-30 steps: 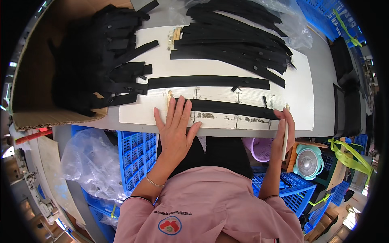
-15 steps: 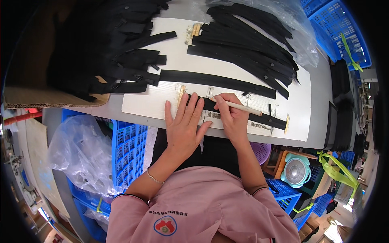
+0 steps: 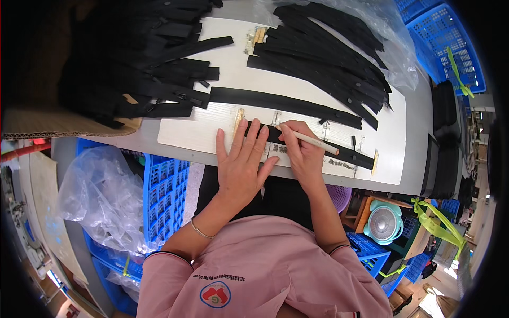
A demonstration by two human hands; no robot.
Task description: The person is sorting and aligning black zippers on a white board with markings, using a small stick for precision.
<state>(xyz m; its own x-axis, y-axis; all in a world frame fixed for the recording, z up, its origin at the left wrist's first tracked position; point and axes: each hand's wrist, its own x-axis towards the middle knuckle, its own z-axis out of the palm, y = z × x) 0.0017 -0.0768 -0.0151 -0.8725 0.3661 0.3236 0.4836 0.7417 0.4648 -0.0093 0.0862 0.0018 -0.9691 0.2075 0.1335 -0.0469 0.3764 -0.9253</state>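
A black zipper strip (image 3: 350, 156) lies across the marked white board (image 3: 185, 137), between small raised guides at its two ends. My left hand (image 3: 237, 167) rests flat on the strip's left part, fingers spread. In my right hand (image 3: 303, 159) a white pencil (image 3: 319, 143) is pinched, its tip down at the strip's upper edge close to the left fingertips. Just beyond lies another black zipper (image 3: 286, 104), stretched out with its pull toward the right end. The pencil's point is too small to make out.
Black zippers are heaped at the left (image 3: 154, 63) beside a cardboard box (image 3: 69, 129), and more are fanned out at the far right (image 3: 323, 66). Clear plastic (image 3: 395, 47) and a blue crate (image 3: 448, 50) are behind. Below the table's edge stand a blue basket (image 3: 165, 199) and a turquoise fan (image 3: 383, 222).
The pencil has tilted slightly and its tip has shifted a little along the strip's edge. My left hand stays flat in place. The whole view has moved slightly.
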